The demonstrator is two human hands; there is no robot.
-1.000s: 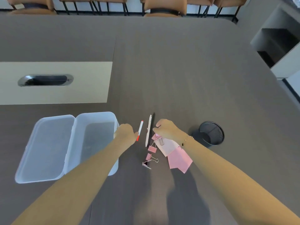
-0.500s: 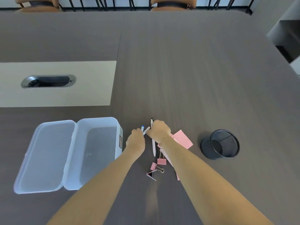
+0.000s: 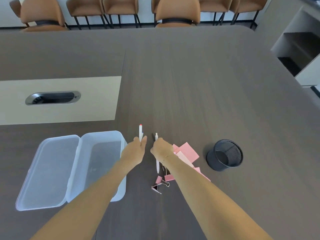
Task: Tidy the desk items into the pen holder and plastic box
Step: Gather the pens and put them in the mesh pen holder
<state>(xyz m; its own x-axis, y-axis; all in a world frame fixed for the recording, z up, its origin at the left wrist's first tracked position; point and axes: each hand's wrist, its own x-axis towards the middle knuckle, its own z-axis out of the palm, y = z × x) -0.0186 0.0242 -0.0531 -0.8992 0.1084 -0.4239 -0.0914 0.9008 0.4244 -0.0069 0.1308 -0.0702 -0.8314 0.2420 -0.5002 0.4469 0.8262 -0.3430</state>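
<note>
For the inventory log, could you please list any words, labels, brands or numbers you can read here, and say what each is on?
No text can be read anywhere in this view.
Plastic box: a small label strip on its right wall, too blurred to read.
Pens in the left hand and the right hand: no legible print.
Pink notes, binder clips, pen holder: no markings visible.

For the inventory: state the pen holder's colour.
Black mesh pen holder, seen in the head view.
</note>
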